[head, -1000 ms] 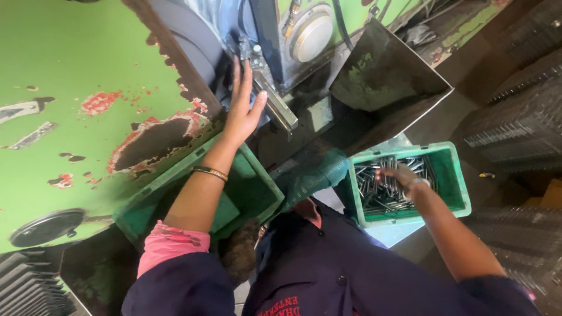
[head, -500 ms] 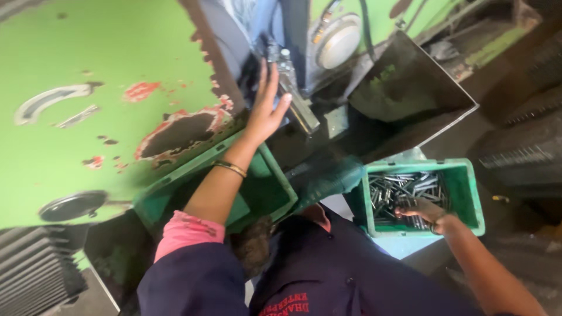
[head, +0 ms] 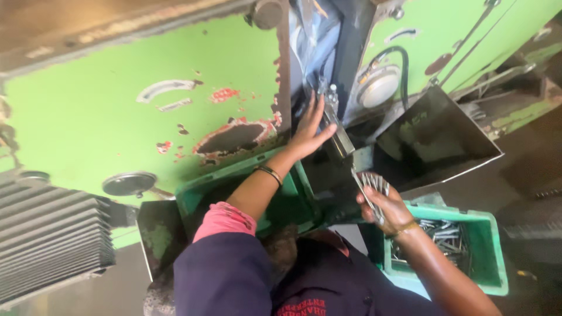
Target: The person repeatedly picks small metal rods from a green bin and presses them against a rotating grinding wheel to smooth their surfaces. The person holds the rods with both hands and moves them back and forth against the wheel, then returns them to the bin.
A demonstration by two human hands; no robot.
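2 bare hands are working in the single head view, looking down over a dark blue jacket. The left hand [head: 309, 130] is reaching up with fingers spread flat, pressing against a slanted metal guide [head: 338, 136] at the dark slot of the green machine [head: 117, 111]; it is pinching nothing. The right hand [head: 386, 206] is curling closed around a bundle of thin metal rods [head: 370, 186], fanned out above the fist, just above and left of the green bin [head: 489, 246] that is holding more of the same rods. These rods are looking stiff, smooth and probably oily, light one by one but weighty in a bunch, so gripping them near the middle is likely keeping them from sliding out. A second green bin [head: 246, 175] is sitting under the left forearm. The machine's paint is chipping to rust, a dark sheet-metal chute [head: 436, 137] is slanting at the right, and a ribbed grey cover [head: 52, 240] is lying at the left.
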